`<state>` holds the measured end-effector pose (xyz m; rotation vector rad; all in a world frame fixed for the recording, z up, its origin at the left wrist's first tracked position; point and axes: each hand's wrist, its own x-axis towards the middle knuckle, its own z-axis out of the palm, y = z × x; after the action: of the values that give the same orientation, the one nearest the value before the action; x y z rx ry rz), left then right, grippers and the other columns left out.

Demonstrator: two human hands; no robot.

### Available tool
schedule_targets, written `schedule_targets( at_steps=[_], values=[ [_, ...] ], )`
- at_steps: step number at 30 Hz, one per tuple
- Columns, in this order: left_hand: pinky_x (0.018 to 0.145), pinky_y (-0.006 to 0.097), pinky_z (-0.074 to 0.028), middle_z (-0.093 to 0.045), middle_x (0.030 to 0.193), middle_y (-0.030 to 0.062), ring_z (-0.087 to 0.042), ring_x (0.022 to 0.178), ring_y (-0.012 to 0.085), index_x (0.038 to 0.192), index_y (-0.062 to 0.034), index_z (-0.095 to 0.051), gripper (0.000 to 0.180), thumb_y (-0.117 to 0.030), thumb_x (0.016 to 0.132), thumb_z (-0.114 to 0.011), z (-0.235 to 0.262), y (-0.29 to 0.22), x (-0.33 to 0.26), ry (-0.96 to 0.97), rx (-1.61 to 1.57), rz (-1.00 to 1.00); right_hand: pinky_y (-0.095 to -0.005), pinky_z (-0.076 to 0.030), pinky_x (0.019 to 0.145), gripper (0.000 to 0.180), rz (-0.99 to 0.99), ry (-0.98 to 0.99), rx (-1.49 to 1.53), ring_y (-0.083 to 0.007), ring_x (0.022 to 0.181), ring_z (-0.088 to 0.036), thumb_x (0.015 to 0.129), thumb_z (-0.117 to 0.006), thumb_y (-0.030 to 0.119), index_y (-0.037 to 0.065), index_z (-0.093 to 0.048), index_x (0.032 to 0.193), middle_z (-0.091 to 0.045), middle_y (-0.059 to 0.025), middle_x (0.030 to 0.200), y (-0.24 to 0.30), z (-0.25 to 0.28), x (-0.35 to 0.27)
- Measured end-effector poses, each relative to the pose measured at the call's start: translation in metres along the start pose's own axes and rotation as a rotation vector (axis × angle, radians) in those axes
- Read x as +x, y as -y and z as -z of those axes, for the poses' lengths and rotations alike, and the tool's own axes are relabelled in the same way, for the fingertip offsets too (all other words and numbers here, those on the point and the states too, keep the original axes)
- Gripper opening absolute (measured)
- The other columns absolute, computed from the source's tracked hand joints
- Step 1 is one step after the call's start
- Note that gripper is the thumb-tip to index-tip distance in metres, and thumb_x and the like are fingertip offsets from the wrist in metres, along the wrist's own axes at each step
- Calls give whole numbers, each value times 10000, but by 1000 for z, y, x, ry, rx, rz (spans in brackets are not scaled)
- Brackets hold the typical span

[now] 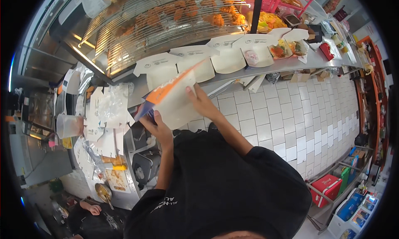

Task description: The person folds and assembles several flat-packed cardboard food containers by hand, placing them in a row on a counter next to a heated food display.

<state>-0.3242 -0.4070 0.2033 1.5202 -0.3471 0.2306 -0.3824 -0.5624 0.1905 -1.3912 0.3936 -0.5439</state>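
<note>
Head view: near the centre of the frame, left of the middle, the person holds up a carton (176, 104) with a pale inside and a printed orange and dark-blue outer panel, tilted, its upper right corner overlapping the row behind. The left hand (161, 131) has its fingers clamped on the lower left edge, thumb in front. The right hand (202, 102) has its fingers clamped on the right side, thumb against the pale face; the parts gripping behind the card are hidden, so how firmly they press is hard to judge.

Across the upper middle of the frame, open boxes (228, 61) stand in a line on the steel worktop (318, 63), lids folded back. The ones at the left of that line look empty, one further right holds a wrapped bundle (251, 56), and the right-hand end holds food (280, 50). At the left of the frame lie flat white cartons (94, 108); above the row, fried pieces (178, 9) sit on wire racks.

The step in hand seems to be shaping this carton for the same line. The next move would call for both hands working together to square its walls, then a level set-down that does not knock the neighbouring lids.
</note>
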Motion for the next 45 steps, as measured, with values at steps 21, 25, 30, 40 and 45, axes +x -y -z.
schedule_targets(
  at_steps=[21,25,30,40,45],
  values=[
    [891,343,-471,-606,1086,137,-587,988,219,1163,87,-543,268,-75,950,-555,56,37,-17,-152,371,-151,-305,-465,877,346,-99,-172,225,-155,990,-584,979,-600,242,-11,-590,1215,-638,-82,1116,-78,-33,-5],
    [973,371,-424,-585,1198,158,-564,1093,232,1229,45,-502,332,-140,959,-561,45,13,-8,-220,164,-3,-297,-460,919,327,-304,15,466,-148,1068,-562,956,-623,166,-7,-556,1226,-587,-50,1202,-60,-47,-10],
    [914,358,-450,-621,1095,112,-581,982,215,1116,-1,-561,269,-145,912,-661,45,-1,-4,-342,344,-206,-297,-492,859,359,-467,200,389,-137,936,-622,807,-790,110,16,-637,1117,-673,-54,1040,-55,-12,-1],
    [681,291,-507,-707,912,67,-664,779,128,1095,-36,-626,305,-242,892,-722,18,-6,12,779,66,618,-299,-489,690,167,-80,677,-359,-123,704,-581,854,-733,159,26,-689,945,-670,-42,793,0,16,23],
    [675,286,-511,-706,893,64,-665,767,138,1103,-31,-638,304,-270,921,-687,20,-7,3,1175,184,606,-330,-492,768,200,-41,744,-250,-181,832,-584,951,-592,121,0,-612,1108,-649,-95,911,2,26,14]
  ],
)
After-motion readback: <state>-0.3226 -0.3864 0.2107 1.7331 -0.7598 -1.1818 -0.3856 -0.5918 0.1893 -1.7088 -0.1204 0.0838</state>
